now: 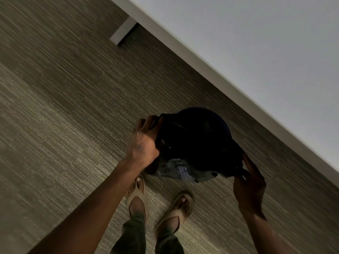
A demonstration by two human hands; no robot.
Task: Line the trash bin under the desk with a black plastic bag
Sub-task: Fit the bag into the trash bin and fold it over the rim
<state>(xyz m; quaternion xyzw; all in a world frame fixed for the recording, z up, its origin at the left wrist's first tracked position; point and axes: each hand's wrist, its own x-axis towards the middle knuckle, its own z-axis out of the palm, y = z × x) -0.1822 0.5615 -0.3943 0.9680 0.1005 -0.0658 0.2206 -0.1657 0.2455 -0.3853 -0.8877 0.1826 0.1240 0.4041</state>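
A dark round trash bin point(200, 123) sits on the carpet just in front of the desk edge, seen from above. A black plastic bag point(183, 171) lies over its mouth, and a shiny crumpled part with a small label hangs on the near side. My left hand point(145, 143) grips the bag at the bin's left rim. My right hand point(249, 182) pinches the bag's edge at the right rim. The bin's inside is too dark to make out.
A white desk top point(256, 43) fills the upper right, its edge running diagonally, with a white leg point(124, 30) at the top. Grey-brown carpet point(64, 107) covers the floor. My feet in tan sandals point(136, 197) stand just below the bin.
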